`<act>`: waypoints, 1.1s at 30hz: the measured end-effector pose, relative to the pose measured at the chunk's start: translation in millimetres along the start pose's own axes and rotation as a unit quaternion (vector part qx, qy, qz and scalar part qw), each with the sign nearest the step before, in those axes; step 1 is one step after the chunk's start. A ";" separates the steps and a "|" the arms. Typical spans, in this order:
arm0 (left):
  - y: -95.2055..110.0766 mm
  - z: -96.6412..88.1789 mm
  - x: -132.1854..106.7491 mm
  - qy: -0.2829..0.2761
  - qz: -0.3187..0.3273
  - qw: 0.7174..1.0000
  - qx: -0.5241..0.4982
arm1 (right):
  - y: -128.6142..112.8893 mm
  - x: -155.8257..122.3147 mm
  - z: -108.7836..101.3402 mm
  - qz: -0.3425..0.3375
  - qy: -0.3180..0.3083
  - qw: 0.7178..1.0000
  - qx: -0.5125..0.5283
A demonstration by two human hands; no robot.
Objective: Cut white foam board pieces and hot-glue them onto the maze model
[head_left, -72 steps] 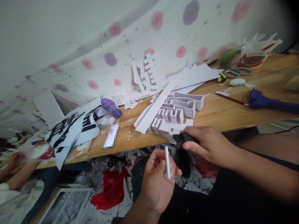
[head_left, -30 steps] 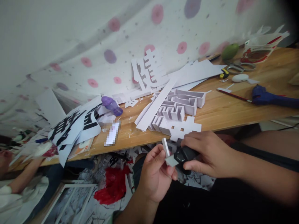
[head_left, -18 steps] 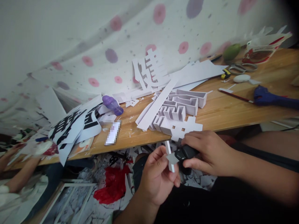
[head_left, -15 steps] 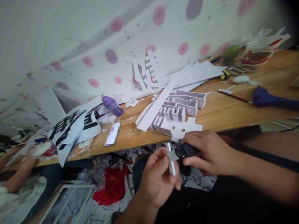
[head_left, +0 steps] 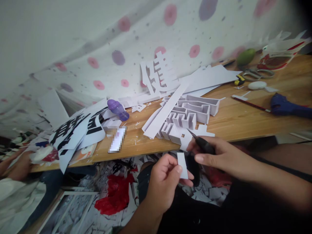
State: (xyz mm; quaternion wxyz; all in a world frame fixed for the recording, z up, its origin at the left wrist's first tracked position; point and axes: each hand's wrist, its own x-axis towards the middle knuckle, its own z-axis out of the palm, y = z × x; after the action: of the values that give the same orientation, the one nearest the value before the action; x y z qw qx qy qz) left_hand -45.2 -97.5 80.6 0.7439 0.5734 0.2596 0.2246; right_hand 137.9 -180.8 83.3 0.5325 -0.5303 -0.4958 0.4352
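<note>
Below the table edge, my left hand (head_left: 164,182) pinches a small white foam-board piece (head_left: 182,166) between thumb and fingers, its flat face turned up. My right hand (head_left: 224,156) is closed around a black-handled utility knife (head_left: 204,145), just right of the piece and apart from it. The knife tip points up and left, in front of a white cut-out letter face (head_left: 186,138) at the table edge. Behind it stand several white box-shaped letters (head_left: 198,109) with raised walls, and a long white strip (head_left: 168,109) lies across them.
On the wooden table (head_left: 131,143) are a purple bottle (head_left: 118,110), a phone (head_left: 117,139), printed sheets (head_left: 80,130), scissors (head_left: 258,74), a tape measure (head_left: 240,80) and a blue glue gun (head_left: 285,104). Another person's arm (head_left: 20,165) is at far left. Scraps and a red bag (head_left: 113,195) cover the floor.
The knife has come away from the white piece, moving up and right with my right hand. My left hand has turned the piece so its broad face shows.
</note>
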 end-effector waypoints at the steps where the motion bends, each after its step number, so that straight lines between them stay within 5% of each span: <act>1: 0.7 -0.5 0.5 0.005 -0.001 1.000 0.005 | 0.2 0.4 2.5 0.015 -0.005 1.000 0.023; 5: -2.2 -0.6 1.1 -0.008 -0.007 0.997 -0.076 | 2.6 -0.1 9.8 -0.042 -0.023 0.998 -0.030; 11: -11.6 -0.6 -3.5 -0.142 -0.022 0.956 -0.256 | 4.7 -2.2 13.4 -0.176 0.007 0.955 -0.240; 23: -10.0 -3.2 -7.5 -0.198 -0.005 0.935 -0.295 | 3.7 -0.6 8.4 -0.154 0.066 0.898 -0.406; 27: -13.2 -3.7 -7.2 -0.179 -0.011 0.952 -0.249 | 2.7 4.2 -0.9 -0.069 0.104 0.934 -0.336; 30: -11.2 -4.3 -6.2 -0.077 -0.031 0.990 -0.115 | -2.0 5.9 -1.6 -0.056 0.045 0.987 -0.143; 33: -2.3 -3.4 -4.4 0.021 -0.029 0.998 0.059 | -3.1 6.5 5.8 -0.031 -0.006 0.999 -0.004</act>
State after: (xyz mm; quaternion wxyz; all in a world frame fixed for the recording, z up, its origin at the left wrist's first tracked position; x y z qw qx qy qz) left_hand -50.7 -98.3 78.2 0.7093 0.6036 0.3048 0.1993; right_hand 132.8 -173.8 86.6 0.5411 -0.5140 -0.5169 0.4194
